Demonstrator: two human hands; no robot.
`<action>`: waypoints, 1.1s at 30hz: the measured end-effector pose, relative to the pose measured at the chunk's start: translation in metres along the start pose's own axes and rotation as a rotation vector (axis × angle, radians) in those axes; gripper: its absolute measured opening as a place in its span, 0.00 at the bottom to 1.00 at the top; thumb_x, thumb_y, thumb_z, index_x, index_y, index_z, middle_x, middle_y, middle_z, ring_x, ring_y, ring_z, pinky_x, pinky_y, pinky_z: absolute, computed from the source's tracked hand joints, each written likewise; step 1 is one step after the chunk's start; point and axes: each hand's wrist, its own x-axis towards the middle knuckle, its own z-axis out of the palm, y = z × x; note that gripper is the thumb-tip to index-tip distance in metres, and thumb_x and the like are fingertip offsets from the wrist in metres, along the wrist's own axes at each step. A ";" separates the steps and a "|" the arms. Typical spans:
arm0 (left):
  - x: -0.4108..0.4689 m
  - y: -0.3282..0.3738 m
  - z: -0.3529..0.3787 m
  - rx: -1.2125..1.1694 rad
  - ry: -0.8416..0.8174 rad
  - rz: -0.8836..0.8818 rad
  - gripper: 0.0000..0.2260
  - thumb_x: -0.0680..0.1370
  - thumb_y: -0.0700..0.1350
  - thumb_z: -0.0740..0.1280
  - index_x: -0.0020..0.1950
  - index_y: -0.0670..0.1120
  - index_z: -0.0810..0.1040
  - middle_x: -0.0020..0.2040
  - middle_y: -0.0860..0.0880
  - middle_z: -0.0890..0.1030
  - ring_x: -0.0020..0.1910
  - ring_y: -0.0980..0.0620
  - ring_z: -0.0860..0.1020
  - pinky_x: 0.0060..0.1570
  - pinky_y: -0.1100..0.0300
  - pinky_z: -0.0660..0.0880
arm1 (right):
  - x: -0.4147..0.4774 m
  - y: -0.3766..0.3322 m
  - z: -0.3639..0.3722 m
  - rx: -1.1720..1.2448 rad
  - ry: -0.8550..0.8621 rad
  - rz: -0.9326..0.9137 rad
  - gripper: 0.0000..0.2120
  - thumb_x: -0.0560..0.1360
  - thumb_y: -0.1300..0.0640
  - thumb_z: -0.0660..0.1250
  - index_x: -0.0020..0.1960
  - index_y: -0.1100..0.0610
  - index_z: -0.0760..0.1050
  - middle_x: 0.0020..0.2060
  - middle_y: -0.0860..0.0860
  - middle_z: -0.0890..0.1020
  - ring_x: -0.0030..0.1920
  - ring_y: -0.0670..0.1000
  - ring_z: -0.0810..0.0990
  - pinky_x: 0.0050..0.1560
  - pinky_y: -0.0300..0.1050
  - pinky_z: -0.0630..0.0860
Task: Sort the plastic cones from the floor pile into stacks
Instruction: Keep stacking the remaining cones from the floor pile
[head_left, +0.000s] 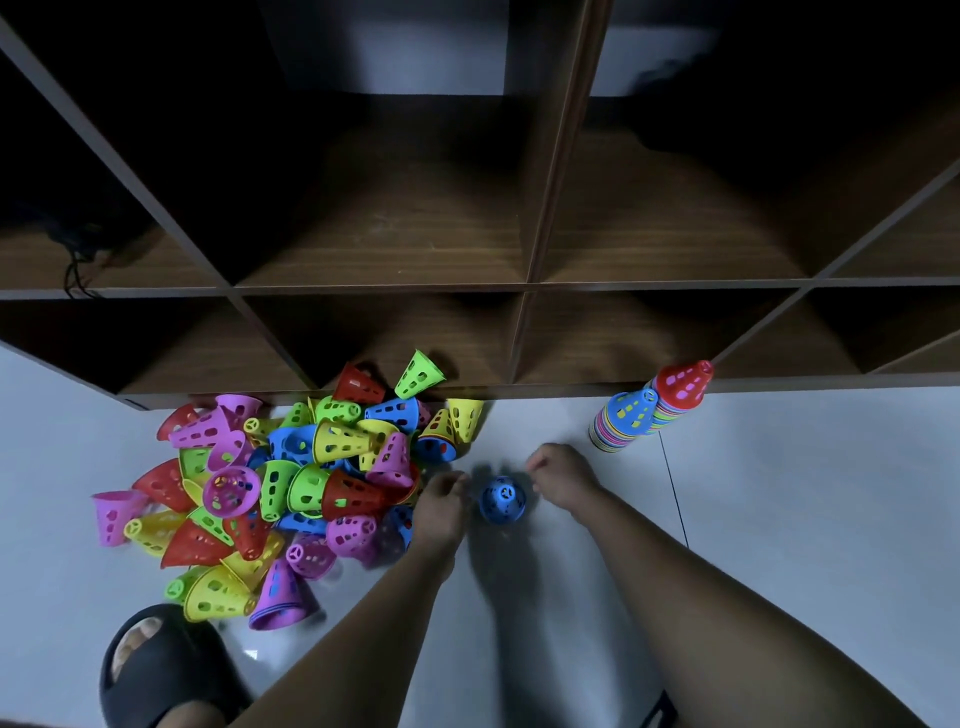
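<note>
A pile of perforated plastic cones (291, 483) in red, yellow, green, blue and pink lies on the floor at the left. One blue cone (502, 499) stands alone on the floor between my hands. My left hand (441, 501) hovers at the pile's right edge, just left of the blue cone, with fingers loosely curled and nothing in them. My right hand (563, 478) is just right of the blue cone, also loosely curled and holding nothing. Two mixed-colour stacks stand at the right, one topped by a blue cone (626, 421), the other by a red cone (680, 387).
A dark wooden cubby shelf (524, 286) runs along the back, and some cones lie against its base. My foot in a black slipper (156, 670) is at the lower left. Pale floor tiles (805, 493) spread to the right of the stacks.
</note>
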 end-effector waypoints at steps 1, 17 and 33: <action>0.003 0.005 -0.001 -0.028 0.036 0.016 0.06 0.81 0.50 0.67 0.55 0.54 0.82 0.52 0.45 0.84 0.50 0.46 0.82 0.49 0.46 0.77 | 0.006 -0.006 0.001 -0.049 0.028 -0.039 0.11 0.74 0.63 0.65 0.40 0.49 0.81 0.44 0.49 0.87 0.50 0.54 0.85 0.48 0.43 0.78; 0.064 0.026 -0.005 -0.076 0.071 0.028 0.17 0.76 0.54 0.67 0.64 0.56 0.81 0.47 0.47 0.87 0.42 0.46 0.82 0.44 0.49 0.77 | 0.069 -0.071 0.040 -0.214 -0.085 -0.327 0.20 0.79 0.68 0.61 0.64 0.52 0.82 0.79 0.48 0.66 0.77 0.53 0.68 0.75 0.49 0.68; 0.031 0.043 -0.027 0.000 0.270 0.116 0.05 0.78 0.45 0.74 0.43 0.51 0.84 0.40 0.50 0.87 0.44 0.43 0.87 0.49 0.40 0.85 | 0.040 -0.039 0.018 -0.075 0.264 -0.236 0.18 0.70 0.66 0.67 0.31 0.44 0.78 0.37 0.44 0.85 0.43 0.49 0.84 0.45 0.43 0.80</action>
